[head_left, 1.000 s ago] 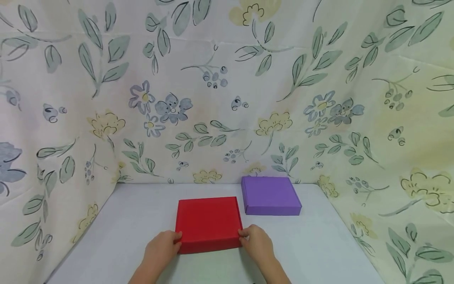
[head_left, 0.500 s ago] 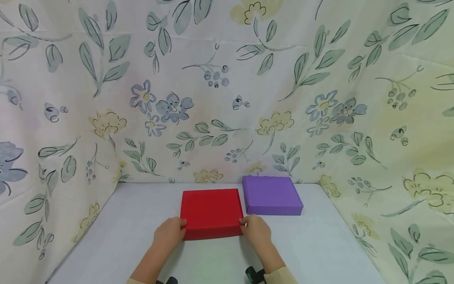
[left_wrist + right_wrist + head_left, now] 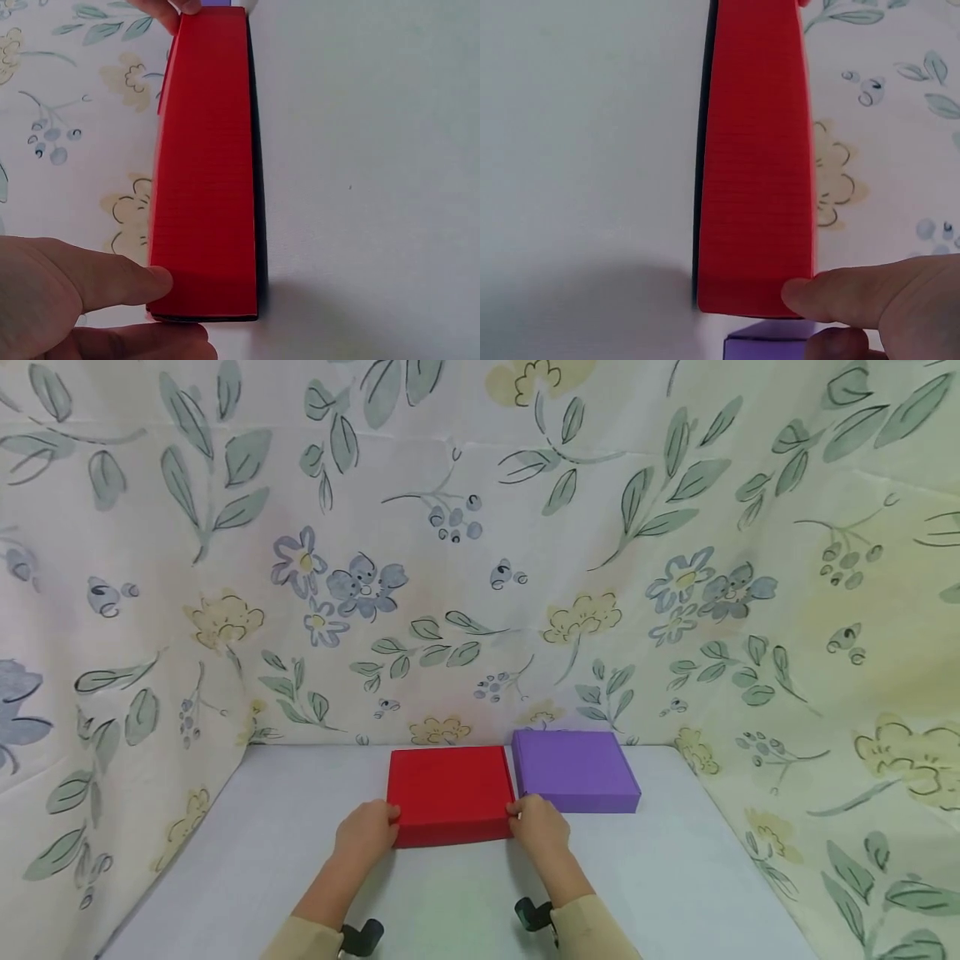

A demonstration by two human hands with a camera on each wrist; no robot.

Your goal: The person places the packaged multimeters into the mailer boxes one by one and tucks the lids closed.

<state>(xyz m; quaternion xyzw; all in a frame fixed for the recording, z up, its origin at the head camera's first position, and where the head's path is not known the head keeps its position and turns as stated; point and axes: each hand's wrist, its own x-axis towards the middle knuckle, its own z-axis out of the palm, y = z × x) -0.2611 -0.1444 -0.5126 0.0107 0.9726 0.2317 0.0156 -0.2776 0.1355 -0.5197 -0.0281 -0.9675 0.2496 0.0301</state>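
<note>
A flat red cardboard box (image 3: 450,789) lies on the white table, just left of a similar purple box (image 3: 576,768). My left hand (image 3: 366,837) grips its near left corner; in the left wrist view the thumb (image 3: 159,283) presses the red front side and the fingers lie against the box's end. At the near right corner my right hand (image 3: 542,827) holds the box the same way, its thumb (image 3: 801,294) on the front face. Only a narrow gap parts the two boxes. The fingers behind the right end are partly hidden.
A floral curtain (image 3: 450,568) hangs behind the table (image 3: 675,877) and down both sides. The red box's far edge is near the table's back edge. Dark wrist cameras (image 3: 363,937) sit by both beige sleeves (image 3: 596,931).
Both hands have moved the red box away from me toward the back edge and slightly right, beside the purple box. The forearms reach further in, with sleeves now showing. The purple box has stayed put.
</note>
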